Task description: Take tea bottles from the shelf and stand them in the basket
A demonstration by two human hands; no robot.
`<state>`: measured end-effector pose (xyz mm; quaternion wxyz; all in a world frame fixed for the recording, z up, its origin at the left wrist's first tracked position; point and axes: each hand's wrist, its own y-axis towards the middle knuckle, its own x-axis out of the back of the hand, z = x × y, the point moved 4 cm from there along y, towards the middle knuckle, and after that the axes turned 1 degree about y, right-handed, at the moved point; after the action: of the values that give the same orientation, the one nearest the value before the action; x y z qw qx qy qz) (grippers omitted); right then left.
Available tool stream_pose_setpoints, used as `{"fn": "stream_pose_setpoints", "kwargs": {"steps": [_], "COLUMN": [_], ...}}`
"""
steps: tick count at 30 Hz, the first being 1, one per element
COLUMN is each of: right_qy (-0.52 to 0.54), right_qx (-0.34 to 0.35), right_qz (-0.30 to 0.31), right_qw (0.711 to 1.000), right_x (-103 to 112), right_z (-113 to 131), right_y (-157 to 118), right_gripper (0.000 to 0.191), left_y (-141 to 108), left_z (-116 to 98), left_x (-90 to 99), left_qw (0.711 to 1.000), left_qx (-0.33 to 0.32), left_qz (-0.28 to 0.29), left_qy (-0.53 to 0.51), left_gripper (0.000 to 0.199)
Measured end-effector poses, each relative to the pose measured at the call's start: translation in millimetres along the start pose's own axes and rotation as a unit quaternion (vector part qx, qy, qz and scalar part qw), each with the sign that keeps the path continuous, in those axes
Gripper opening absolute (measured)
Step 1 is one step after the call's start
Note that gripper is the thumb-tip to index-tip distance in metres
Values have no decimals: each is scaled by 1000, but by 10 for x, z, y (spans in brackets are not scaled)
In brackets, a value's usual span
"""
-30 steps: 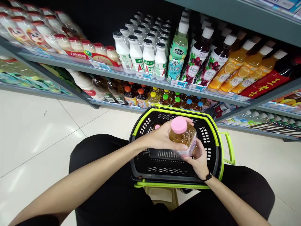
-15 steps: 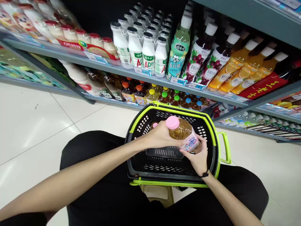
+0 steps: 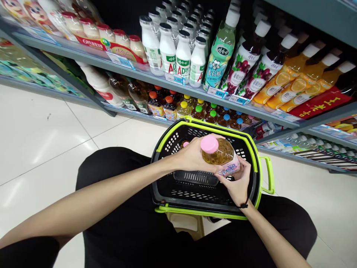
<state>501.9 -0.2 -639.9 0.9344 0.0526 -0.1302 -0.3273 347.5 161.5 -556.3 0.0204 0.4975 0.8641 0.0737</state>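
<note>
Both hands hold one drink bottle (image 3: 221, 153), which has a pink cap, amber liquid and a pink-and-white label. It is tilted, cap toward the upper left, above a black shopping basket (image 3: 192, 201) with lime-green handles. My left hand (image 3: 192, 154) wraps around the bottle's side near the cap. My right hand (image 3: 238, 182), with a dark band on the wrist, grips the base end by the label. Inside the basket, a second pink-capped bottle (image 3: 185, 144) shows partly behind my left hand; the rest of it is hidden.
Beyond the basket stands a shelf (image 3: 92, 69) of drinks: white milk bottles (image 3: 182, 56), a green bottle (image 3: 219, 56), grape and orange juices. Capped tea bottles (image 3: 170, 106) fill the lower level. A beige stool (image 3: 185, 223) shows below the basket, between my black-clothed knees.
The bottle has tipped slightly in my hands, its label now turned more away and foreshortened. The view has shifted a little, so the shelf appears further right. Both hands keep their hold.
</note>
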Motion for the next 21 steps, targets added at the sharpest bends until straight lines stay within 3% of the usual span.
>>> {"fn": "stream_pose_setpoints", "kwargs": {"steps": [8, 13, 16, 21], "right_qy": [-1, 21, 57, 124], "right_qx": [-27, -54, -71, -126], "right_qz": [4, 19, 51, 97], "right_qw": [1000, 998, 995, 979], "right_x": [42, 47, 29, -40], "right_z": [-46, -59, -59, -67], "right_y": [0, 32, 43, 58], "right_gripper": [96, 91, 82, 74], "left_y": [-22, -24, -22, -25], "left_z": [70, 39, -36, -48], "left_x": [-24, -4, 6, 62], "left_qw": [1000, 997, 992, 994], "left_qx": [-2, -1, -22, -32], "left_qz": [-6, -13, 13, 19], "left_qy": [-10, 71, 124, 105], "left_gripper": [82, 84, 74, 59]}}
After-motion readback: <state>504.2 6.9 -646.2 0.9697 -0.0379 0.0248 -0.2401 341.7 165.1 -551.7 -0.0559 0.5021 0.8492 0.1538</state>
